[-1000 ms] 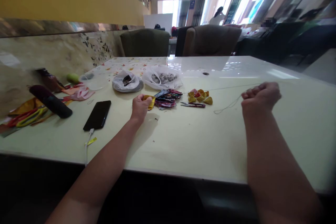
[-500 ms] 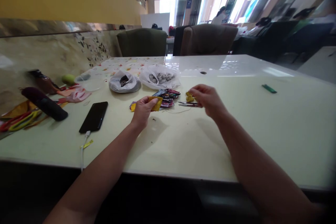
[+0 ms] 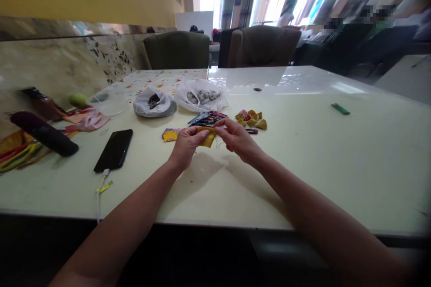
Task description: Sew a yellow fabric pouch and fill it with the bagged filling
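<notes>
Yellow cloth piece [image 3: 207,139] is pinched between thumb and fingers of the left hand [image 3: 184,145], other fingers curled in below. At the cloth's right upper edge, thumb and forefinger of the right hand [image 3: 240,141] are brought close together, remaining fingers bent; whether cloth, thread or something smaller is gripped there cannot be told. Cloth is held up between the two hands, over the near side of the white table [image 3: 242,197], just in front of the stack of patterned fabric [image 3: 207,119]. Both forearms are reached forward from the lower corners and angled inward, left palm turned toward the right hand, right wrist slightly bent; shadows are cast on the tabletop beneath. A thin thread [image 3: 220,144] is seen looped under the right fingers, ends not traceable. Small scissors [image 3: 252,131] are mostly covered by the right hand, only the handle end shown. The stack's near part is blocked by hands and cloth. A yellow-and-purple scrap [image 3: 169,135] is partly hidden behind the left hand. Small yellow pieces [image 3: 252,119] are grouped beyond the right hand, details blurred. Both upper arms are cut off by the frame.
</notes>
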Motion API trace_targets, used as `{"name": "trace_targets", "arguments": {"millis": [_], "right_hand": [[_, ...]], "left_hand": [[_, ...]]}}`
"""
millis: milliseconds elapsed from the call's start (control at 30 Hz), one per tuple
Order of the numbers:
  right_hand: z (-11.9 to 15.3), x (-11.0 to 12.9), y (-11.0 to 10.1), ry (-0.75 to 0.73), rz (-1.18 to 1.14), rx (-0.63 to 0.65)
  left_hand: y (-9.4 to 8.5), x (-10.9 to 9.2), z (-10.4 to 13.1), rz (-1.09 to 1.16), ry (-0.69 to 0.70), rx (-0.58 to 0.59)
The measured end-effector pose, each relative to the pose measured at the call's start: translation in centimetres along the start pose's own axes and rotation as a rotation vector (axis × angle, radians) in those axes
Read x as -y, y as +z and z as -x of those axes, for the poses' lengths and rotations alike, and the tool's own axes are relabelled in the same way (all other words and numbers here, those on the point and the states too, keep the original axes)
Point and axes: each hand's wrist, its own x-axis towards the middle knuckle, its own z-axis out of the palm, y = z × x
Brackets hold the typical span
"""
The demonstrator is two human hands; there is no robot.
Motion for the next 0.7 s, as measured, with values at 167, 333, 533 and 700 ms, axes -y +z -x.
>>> {"name": "trace_targets", "arguments": {"millis": [167, 333, 533, 700], "right_hand": [[0.05, 0.55, -0.41, -0.216, 0.222, -0.134], [0.17, 0.90, -0.29, -0.321, 0.370, -0.136], [0.14, 0.51, -0.18, -0.266, 0.409, -0.089], [0.16, 0.53, -0.26, -0.258, 0.402, -0.072]], "left_hand": [[-0.30, 0.19, -0.27, -0.059, 0.041, -0.070], [-0.31, 0.18, -0.12, -0.125, 0.091, -0.077], [-0.29, 0.14, -0.03, -0.127, 0.098, -0.055], [-0.33, 0.14, -0.10, -0.129, 0.104, -0.055]]}}
